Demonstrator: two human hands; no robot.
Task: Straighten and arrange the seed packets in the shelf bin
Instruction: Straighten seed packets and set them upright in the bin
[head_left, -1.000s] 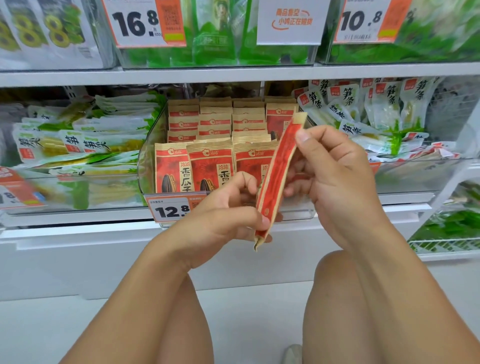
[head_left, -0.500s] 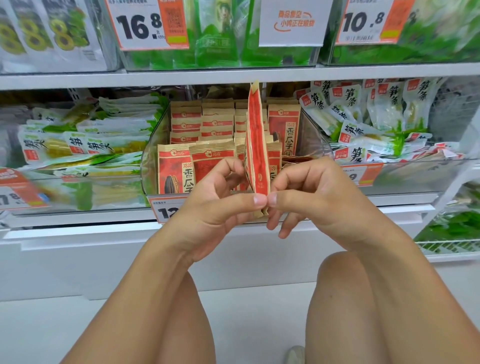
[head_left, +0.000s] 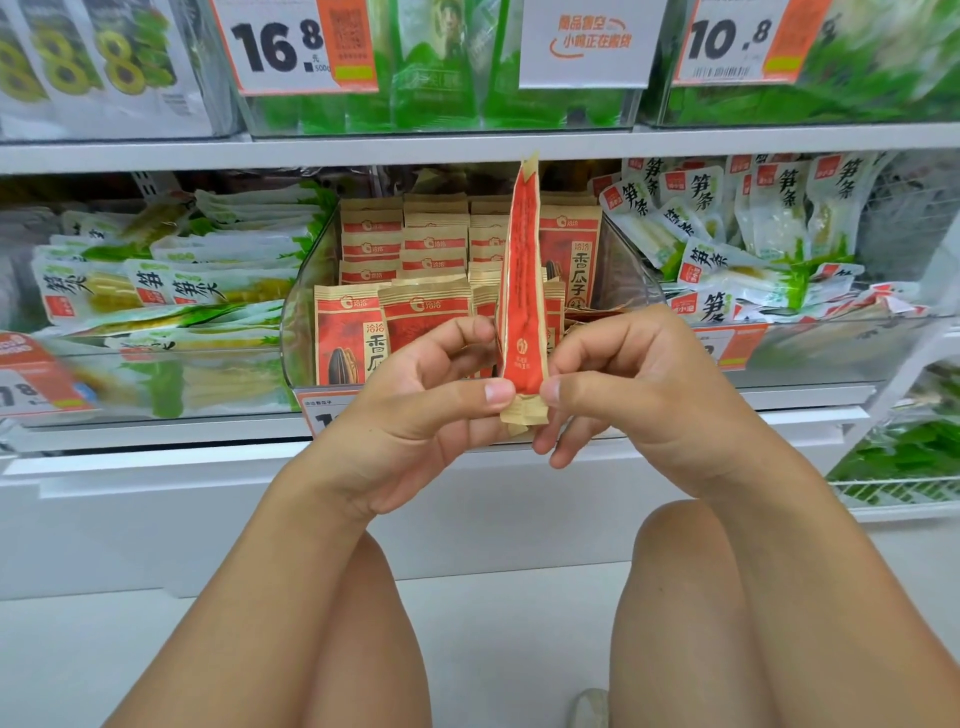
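The packet (head_left: 522, 291), slanted a second ago, now stands upright, edge-on; the right hand (head_left: 639, 395) has dropped from its top to pinch the bottom beside the left hand (head_left: 415, 410)

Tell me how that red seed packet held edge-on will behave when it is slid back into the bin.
The seed packet probably holds its shape: pinched only at its bottom by the left hand and right hand, it stands upright. It looks light. Its crimped base may snag in the bin.
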